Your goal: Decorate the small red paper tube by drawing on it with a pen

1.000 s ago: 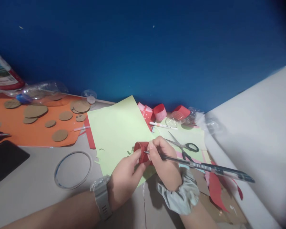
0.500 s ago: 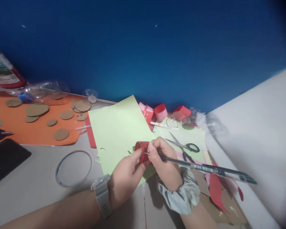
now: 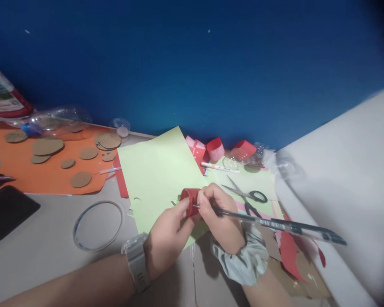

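Observation:
My left hand [image 3: 170, 233] grips a small red ring-shaped roll [image 3: 190, 195] from its left and lower side, above a light green paper sheet [image 3: 160, 170]. A dark pen [image 3: 269, 224] is pinched in my right hand [image 3: 222, 215]; its tip lies at the roll's edge, close to my left fingers. The fingers of my right hand also touch the roll's right side. Scissors [image 3: 245, 195] with black handles rest with spread blades just beyond my right hand. The far side of the roll is partly hidden by my fingers.
Cardboard discs [image 3: 80, 179] and a clear plastic bottle [image 3: 59, 121] lie on orange paper [image 3: 96, 183] at left. A ring of tape [image 3: 97, 225] and a black phone [image 3: 11, 215] are nearby. Red paper loops [image 3: 215, 149] stand against the blue wall [image 3: 192, 64]; a white panel [image 3: 348, 179] borders the right.
Both hands keep nearly the same pose on the roll and pen. The whole view has shifted very slightly, with the items at left now a little further left.

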A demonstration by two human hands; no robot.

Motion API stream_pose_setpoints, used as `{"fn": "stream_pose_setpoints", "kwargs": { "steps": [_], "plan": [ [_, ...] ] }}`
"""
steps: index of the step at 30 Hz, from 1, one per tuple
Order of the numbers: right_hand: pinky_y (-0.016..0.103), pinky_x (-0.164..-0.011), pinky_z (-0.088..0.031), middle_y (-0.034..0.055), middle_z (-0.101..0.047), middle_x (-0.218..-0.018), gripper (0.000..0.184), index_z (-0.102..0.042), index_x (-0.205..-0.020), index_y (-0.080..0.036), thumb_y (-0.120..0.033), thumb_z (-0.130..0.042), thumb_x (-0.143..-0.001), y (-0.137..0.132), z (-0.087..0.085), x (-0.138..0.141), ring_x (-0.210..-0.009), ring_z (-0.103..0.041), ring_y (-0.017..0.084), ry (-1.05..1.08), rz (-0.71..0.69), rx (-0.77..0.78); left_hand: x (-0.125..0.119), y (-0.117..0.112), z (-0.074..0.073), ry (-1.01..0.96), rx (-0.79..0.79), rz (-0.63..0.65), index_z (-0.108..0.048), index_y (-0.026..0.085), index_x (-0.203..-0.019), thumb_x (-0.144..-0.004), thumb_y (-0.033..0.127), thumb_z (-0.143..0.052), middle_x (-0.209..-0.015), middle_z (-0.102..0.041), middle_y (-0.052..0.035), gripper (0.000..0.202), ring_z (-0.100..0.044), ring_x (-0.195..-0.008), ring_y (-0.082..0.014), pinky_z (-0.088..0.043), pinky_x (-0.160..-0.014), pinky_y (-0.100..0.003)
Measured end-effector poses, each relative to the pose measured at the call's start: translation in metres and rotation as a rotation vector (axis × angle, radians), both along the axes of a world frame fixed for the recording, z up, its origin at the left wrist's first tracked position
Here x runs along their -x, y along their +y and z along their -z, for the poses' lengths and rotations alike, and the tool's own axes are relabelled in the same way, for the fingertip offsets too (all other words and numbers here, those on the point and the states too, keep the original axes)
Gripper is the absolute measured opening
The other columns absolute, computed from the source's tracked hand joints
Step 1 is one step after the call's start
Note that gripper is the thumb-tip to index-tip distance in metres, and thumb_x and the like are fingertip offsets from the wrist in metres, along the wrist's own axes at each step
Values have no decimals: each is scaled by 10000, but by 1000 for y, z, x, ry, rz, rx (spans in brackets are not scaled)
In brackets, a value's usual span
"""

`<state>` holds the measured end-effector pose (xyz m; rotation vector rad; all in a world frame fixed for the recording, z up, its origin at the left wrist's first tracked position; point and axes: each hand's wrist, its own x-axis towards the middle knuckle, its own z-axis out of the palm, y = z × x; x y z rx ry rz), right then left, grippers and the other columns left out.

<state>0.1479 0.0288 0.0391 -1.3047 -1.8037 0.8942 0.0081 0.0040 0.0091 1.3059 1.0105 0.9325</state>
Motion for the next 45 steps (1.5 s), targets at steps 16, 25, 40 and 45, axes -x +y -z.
{"fn": "stream_pose_setpoints", "kwargs": {
  "steps": [16, 25, 40, 45],
  "plan": [
    [222, -538, -358, -53, -452, -625, 257, -389, -696, -216, -240, -436, -947, 0, 0, 1, -564, -436, 101, -72, -36, -15, -1, 0, 0, -48, 45, -17, -592, 192, -1212, -919, 168, -481, -1169, -709, -52, 314, -658, -1052, -210, -477, -915, -272],
    [227, -515, -347, -47, -437, -604, 271, -361, -672, -217, -252, -427, -933, 1, -1, 1, -543, -421, 107, -102, -53, -29, -3, 3, -3, -81, 76, -34, -607, 178, -1190, -888, 155, -512, -1104, -739, -58, 318, -674, -1035, -224, -492, -896, -265],
    [232, -427, -234, -64, -401, -570, 312, -426, -675, -209, -261, -457, -981, -4, 10, 8, -450, -297, 79, 441, 264, -178, -3, 2, -1, -85, 72, -30, -621, 194, -1086, -946, 294, -495, -1107, -734, -64, 214, -687, -956, -206, -508, -889, -295],
    [244, -428, -229, -55, -415, -579, 310, -422, -677, -212, -266, -455, -981, -7, 11, 15, -445, -310, 87, 446, 326, -271, -1, 1, -7, -93, 33, -82, -621, 186, -1076, -954, 351, -493, -1119, -730, -70, 242, -659, -1048, -215, -499, -899, -282]
  ]
}}
